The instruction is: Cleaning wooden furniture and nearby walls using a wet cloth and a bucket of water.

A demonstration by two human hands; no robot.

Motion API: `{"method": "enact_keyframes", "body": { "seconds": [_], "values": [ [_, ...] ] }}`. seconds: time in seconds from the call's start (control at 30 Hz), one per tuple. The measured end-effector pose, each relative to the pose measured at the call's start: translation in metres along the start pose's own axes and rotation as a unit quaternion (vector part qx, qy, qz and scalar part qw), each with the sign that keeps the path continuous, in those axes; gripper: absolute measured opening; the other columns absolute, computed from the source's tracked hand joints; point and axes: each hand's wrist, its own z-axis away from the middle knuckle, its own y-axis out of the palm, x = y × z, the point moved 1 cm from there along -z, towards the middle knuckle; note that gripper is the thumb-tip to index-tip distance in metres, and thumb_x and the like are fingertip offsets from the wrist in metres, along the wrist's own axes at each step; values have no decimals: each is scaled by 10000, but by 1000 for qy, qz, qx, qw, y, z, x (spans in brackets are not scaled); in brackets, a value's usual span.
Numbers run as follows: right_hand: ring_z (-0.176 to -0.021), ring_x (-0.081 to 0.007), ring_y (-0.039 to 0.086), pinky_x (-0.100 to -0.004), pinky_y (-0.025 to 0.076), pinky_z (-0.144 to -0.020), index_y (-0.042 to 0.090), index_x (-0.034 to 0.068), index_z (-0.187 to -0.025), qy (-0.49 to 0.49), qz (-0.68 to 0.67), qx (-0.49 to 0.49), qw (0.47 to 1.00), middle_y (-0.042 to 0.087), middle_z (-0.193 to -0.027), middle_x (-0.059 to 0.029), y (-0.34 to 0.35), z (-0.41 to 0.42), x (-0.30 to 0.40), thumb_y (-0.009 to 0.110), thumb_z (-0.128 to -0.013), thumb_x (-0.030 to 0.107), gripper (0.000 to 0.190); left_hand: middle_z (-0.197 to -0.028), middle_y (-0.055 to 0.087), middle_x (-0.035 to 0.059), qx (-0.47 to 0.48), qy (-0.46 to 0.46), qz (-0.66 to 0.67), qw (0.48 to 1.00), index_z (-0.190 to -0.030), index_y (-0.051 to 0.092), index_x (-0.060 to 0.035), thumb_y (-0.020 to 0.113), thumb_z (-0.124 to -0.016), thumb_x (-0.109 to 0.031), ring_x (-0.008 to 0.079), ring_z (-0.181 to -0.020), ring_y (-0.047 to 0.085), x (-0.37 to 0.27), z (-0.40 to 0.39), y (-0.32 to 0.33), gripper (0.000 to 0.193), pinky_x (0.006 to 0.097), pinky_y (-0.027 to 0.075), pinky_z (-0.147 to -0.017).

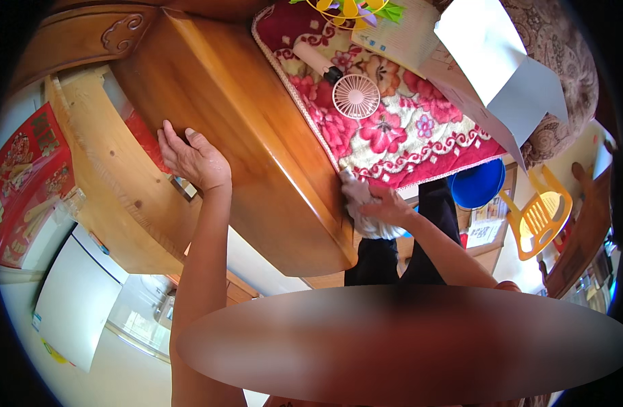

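Note:
A crumpled grey cloth (364, 208) is held in my right hand (387, 206) against the end of a polished wooden armrest (270, 183), beside the corner of a red and cream floral seat cover (382, 132). Over the left side of the armrest, my left hand (197, 157) is raised with its fingers apart and nothing in it. A pink handheld fan (356, 96) lies on the floral cover.
Left of the armrest stands a pale wooden surface (123, 168), with a red printed package (31, 188) beyond it. Papers (398, 40) and a white folded sheet (484, 51) lie at the upper right. A blue bucket (477, 184) and a yellow plastic chair (540, 216) stand on the right.

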Motion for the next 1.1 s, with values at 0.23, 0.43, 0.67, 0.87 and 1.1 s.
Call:
{"method": "enact_keyframes", "body": {
  "seconds": [0.23, 0.43, 0.67, 0.87, 1.1],
  "values": [
    [-930, -313, 617, -394, 485, -796, 550, 232, -1180, -96, 78, -148, 981, 645, -969, -159, -2, -57, 90, 590, -737, 260, 446, -1412, 305, 174, -5, 11, 1, 1000, -1348, 370, -75, 334, -920, -405, 335, -1279, 293, 1, 1, -1, 542, 473, 220, -1045],
    [-928, -314, 621, -397, 492, -806, 546, 260, -1192, -65, 156, -124, 978, 644, -987, -162, -6, -88, 89, 554, -763, 244, 430, -1409, 311, 171, -8, 8, -4, 1000, -1345, 375, -75, 348, -922, -385, 334, -1279, 293, 3, 1, 1, 525, 467, 220, -1046],
    [-916, -326, 620, -397, 476, -793, 500, 194, -1228, -21, -24, -21, 999, 641, -959, -181, -14, -93, 83, 585, -734, 243, 504, -1411, 310, 165, 0, 4, 6, 1000, -1344, 377, -77, 353, -912, -363, 327, -1282, 290, -5, 0, -1, 519, 473, 218, -1044],
    [-853, -188, 600, -322, 461, -764, 535, 86, -1205, -79, -27, 18, 996, 643, -897, -130, -16, -83, 81, 594, -677, 174, 538, -1412, 309, 164, -10, 5, -9, 1000, -1348, 377, -91, 341, -919, -380, 325, -1289, 285, 7, 0, 1, 519, 478, 220, -1041],
    [-935, -336, 607, -385, 466, -814, 536, 172, -1177, -45, -9, 23, 999, 619, -979, -221, -10, -74, 85, 596, -711, 254, 477, -1416, 304, 161, -8, 7, 3, 1000, -1351, 370, -91, 338, -918, -380, 331, -1291, 280, 6, -1, 1, 521, 485, 212, -1042]
  ]
}}
